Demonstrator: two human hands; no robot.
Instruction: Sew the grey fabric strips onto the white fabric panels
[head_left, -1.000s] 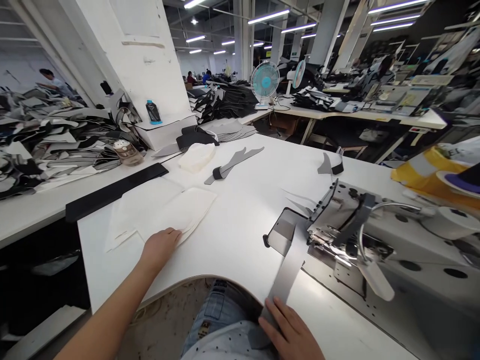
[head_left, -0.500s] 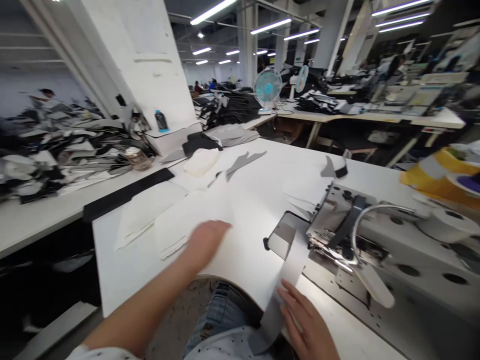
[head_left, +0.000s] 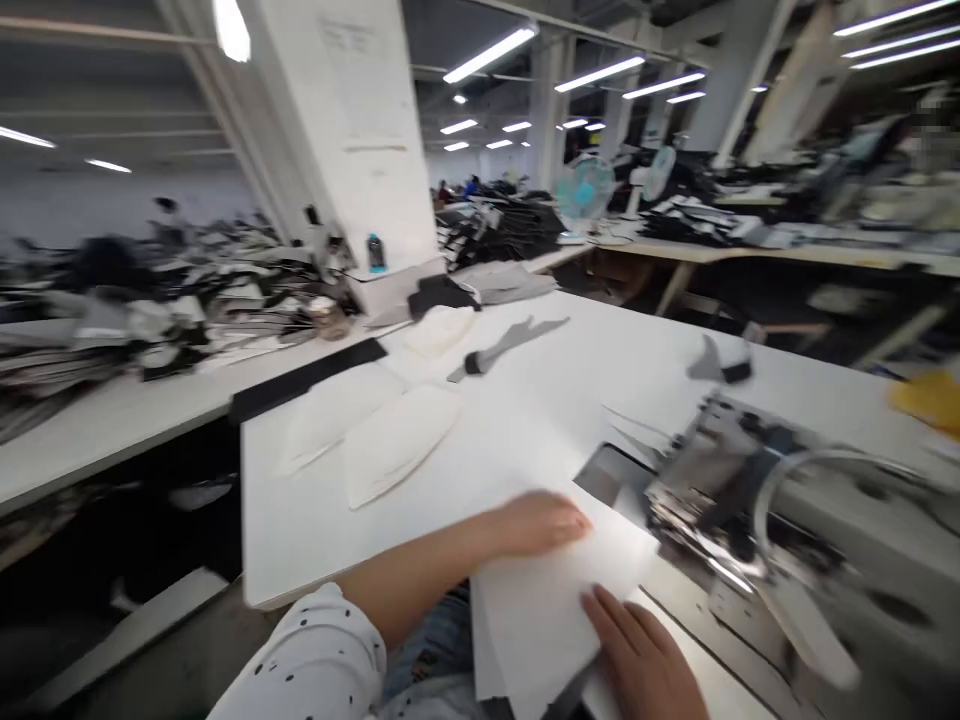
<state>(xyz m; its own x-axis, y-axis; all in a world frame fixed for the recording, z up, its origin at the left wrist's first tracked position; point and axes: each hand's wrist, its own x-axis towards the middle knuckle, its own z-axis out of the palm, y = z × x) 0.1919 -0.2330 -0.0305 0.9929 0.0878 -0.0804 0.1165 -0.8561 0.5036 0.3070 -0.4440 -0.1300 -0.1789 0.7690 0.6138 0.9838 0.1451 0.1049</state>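
Note:
My left hand (head_left: 536, 524) lies on the top edge of a white fabric piece (head_left: 547, 610) at the near edge of the white table (head_left: 300, 530), fingers closed on it. My right hand (head_left: 645, 655) rests flat on the lower right part of the same piece, fingers stretched out. The piece sits just left of the sewing machine head (head_left: 742, 490). Two more white fabric pieces (head_left: 394, 440) lie further back on the table.
A grey strip with a black band (head_left: 502, 350) and a small grey-black piece (head_left: 716, 365) lie on the table. Heaps of grey and black cut parts (head_left: 172, 300) cover the left bench. A blue bottle (head_left: 375, 252), fans (head_left: 583, 195) and other benches stand behind.
My left hand has swept from the white stack at left across to the machine, bringing a white piece over the grey strip. My right hand now rests on that piece. The view swung left.

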